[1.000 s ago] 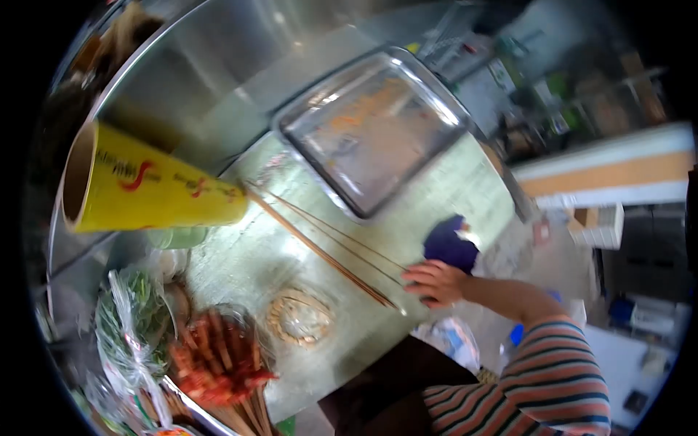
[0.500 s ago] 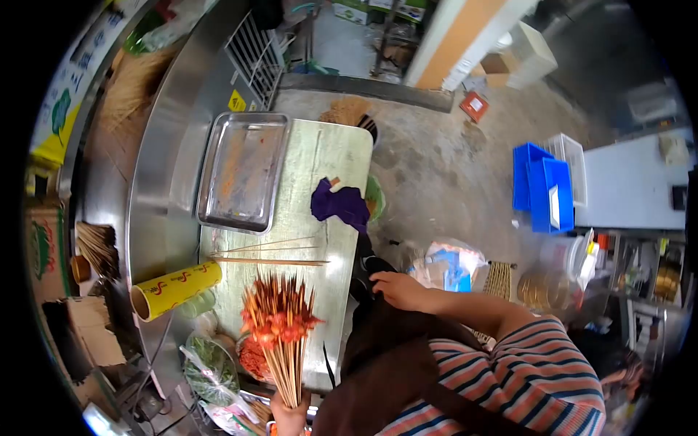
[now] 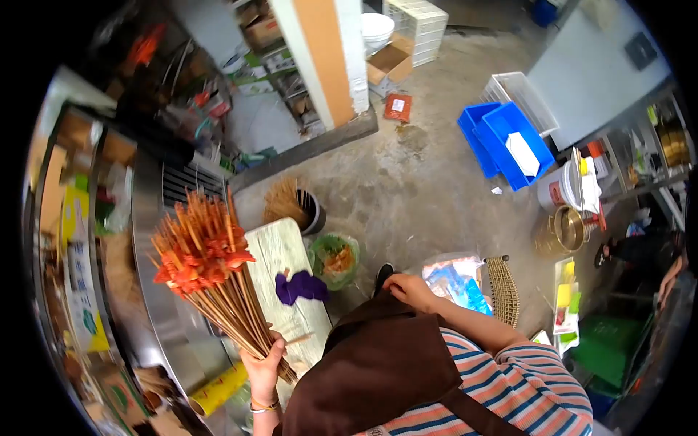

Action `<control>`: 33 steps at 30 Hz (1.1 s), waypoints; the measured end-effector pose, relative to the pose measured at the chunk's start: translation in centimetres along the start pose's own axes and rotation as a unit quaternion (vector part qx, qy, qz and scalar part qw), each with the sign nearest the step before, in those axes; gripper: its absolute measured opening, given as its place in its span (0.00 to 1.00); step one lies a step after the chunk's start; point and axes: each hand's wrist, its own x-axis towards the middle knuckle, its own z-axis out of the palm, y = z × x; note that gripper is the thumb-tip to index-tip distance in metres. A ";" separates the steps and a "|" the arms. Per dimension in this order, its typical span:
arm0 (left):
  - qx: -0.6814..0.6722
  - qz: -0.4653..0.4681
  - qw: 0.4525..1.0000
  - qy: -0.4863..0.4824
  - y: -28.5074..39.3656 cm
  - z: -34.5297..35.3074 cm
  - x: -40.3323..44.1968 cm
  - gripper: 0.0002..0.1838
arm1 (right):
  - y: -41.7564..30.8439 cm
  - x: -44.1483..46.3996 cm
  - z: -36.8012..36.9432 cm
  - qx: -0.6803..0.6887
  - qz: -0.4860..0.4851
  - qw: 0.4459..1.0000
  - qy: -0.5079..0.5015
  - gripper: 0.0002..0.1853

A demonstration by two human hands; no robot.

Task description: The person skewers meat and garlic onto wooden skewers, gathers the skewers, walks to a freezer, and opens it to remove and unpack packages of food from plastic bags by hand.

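The left grip [image 3: 263,365] is closed around the bare lower sticks of a thick, fanned bundle of pale-brown wooden skewers [image 3: 218,285] threaded with glossy red-orange pieces; we note the thumb laid across the near side and the stick ends showing below the hand. The bundle is held in the air, tilted, its red heads and pointed tips toward the upper left of the view, beside the long, pale-green, flat-topped bench [image 3: 280,247]. The right grip [image 3: 412,293] lies at the edge of the dark-brown cloth apron [image 3: 385,363], fingers curled; we cannot tell whether they pinch the fabric. On the bench we find a crumpled deep-purple cloth [image 3: 299,288], apart from the skewers, and near the left forearm a bright-yellow printed roll [image 3: 220,389]. Just beyond the bench's edge stands a round bin lined with translucent green plastic [image 3: 336,261]. As to handling, we judge each stick stiff and light, but the gathered bundle top-heavy, with its weight in the red heads. The coated pieces look wet, probably slippery and easily torn, so we would take hold only of the bare wood, low down and with the whole hand, lest single sticks slide free.
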 end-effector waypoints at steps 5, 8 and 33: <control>-0.086 0.068 0.987 -0.116 3.3 8.8 9.5 0.18 | -6.1 5.4 -7.7 0.257 -0.038 0.965 -0.030 0.22; -0.152 0.116 0.961 -0.200 4.6 17.6 14.4 0.19 | -9.2 8.7 -11.2 0.078 -0.222 0.969 0.079 0.38; 0.121 0.007 0.864 -0.489 15.3 56.5 56.1 0.14 | 15.2 12.6 -37.1 0.153 0.528 0.724 0.417 0.12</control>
